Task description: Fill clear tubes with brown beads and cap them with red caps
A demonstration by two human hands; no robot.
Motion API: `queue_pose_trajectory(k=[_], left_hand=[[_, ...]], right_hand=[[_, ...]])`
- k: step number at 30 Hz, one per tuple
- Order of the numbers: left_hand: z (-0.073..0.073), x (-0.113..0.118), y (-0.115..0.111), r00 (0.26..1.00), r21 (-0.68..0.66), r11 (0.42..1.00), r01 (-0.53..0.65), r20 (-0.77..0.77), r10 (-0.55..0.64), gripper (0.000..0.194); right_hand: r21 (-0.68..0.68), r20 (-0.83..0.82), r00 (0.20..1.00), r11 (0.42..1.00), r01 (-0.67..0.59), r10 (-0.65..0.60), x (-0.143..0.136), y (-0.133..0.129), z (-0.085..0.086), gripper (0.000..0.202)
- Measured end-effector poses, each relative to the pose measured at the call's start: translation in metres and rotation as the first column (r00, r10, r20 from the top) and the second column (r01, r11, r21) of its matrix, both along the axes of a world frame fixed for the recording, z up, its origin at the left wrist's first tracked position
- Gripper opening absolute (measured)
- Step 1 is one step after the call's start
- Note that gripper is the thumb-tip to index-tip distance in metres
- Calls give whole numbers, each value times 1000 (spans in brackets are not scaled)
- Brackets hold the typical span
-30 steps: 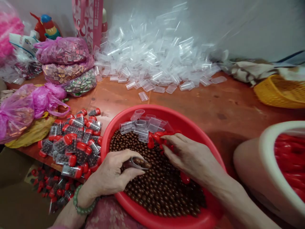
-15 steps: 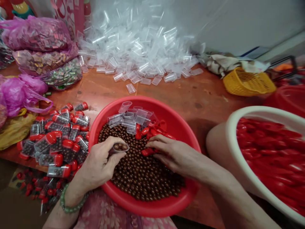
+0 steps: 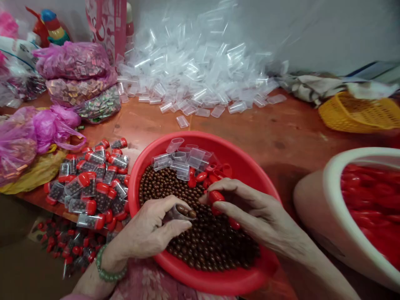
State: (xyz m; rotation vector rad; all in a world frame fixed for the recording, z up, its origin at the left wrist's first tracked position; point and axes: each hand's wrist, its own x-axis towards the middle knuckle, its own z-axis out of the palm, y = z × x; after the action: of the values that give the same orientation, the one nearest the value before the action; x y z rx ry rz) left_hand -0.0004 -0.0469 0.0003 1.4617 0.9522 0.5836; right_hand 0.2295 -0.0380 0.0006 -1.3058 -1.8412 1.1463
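Note:
My left hand (image 3: 156,227) is wrapped round a small clear plastic container (image 3: 176,213), its open mouth facing right and brown chocolate balls showing inside. Between the thumb and fingers of my right hand (image 3: 253,208) is a red plastic cap (image 3: 216,199), a short gap away from the container's mouth. Both hands are over a red basin (image 3: 275,200) filled with loose brown balls (image 3: 200,246). Toward the basin's far side lie several empty clear containers (image 3: 179,160) and loose red caps (image 3: 202,177). Another red piece (image 3: 234,223) shows under my right hand.
Filled, red-capped containers (image 3: 90,183) are heaped left of the basin. A pile of empty clear containers (image 3: 200,79) stands against the wall. Pink bags (image 3: 75,62) sit at the far left. On the right are a white tub (image 3: 331,187) of red caps and a yellow basket (image 3: 353,112).
My right hand has lifted a red cap from beside the loose caps and turned it toward the container. The left hand has brought the container right, and the view has swung left.

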Motion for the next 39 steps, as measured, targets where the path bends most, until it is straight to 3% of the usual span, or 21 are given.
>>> queue_pose_trajectory(k=[2, 4, 9, 12, 15, 17, 21, 25, 28, 30, 32, 36, 39], left_hand=[[0, 1, -2, 1000, -56, 998, -10, 14, 11, 14], [0, 2, -3, 1000, -65, 998, -21, 20, 22, 13], [-5, 5, -9, 998, -79, 997, 12, 68, -7, 12], [-8, 7, -10, 996, -85, 996, 10, 90, -3, 14], [-9, 8, -10, 993, -84, 996, 24, 121, -14, 17], [-10, 8, -9, 995, -81, 997, 5, 99, 3, 15], [-11, 6, -8, 1000, -59, 998, -3, 12, 4, 13], [-11, 5, -6, 997, -82, 995, -59, 50, 63, 14], [-10, 5, -6, 995, -135, 990, -48, 85, 60, 13], [-9, 6, -5, 988, -192, 980, -58, 127, 83, 14], [-8, 8, -4, 969, -266, 958, -110, 184, 163, 16], [-9, 12, -2, 928, -304, 924, -232, 216, 304, 17], [-11, 13, -2, 951, -253, 951, -175, 207, 230, 16]], right_hand=[[-94, -157, 987, 995, 23, -38, -8, -4, 7, 23], [-105, -221, 975, 994, -4, -20, -16, -6, 11, 25], [-18, -189, 978, 996, -88, 83, -30, -9, 14, 27], [130, -92, 991, 988, -81, 94, -35, -8, 15, 20], [323, 30, 987, 933, -158, 157, -38, -5, 17, 13], [365, 89, 976, 905, -219, 200, -35, -3, 18, 13], [305, 223, 927, 881, -362, 303, -19, -3, 20, 20], [318, 242, 928, 881, -351, 282, -4, -2, 26, 21], [268, 123, 974, 939, -215, 188, -4, 1, 29, 19], [128, 6, 997, 988, -80, 80, -8, 3, 27, 21], [-33, -120, 993, 999, 12, -16, -15, 3, 22, 23], [-209, -356, 933, 978, -21, -56, -27, 2, 9, 20], [-188, -385, 921, 982, -16, -59, -35, 1, 4, 19]])
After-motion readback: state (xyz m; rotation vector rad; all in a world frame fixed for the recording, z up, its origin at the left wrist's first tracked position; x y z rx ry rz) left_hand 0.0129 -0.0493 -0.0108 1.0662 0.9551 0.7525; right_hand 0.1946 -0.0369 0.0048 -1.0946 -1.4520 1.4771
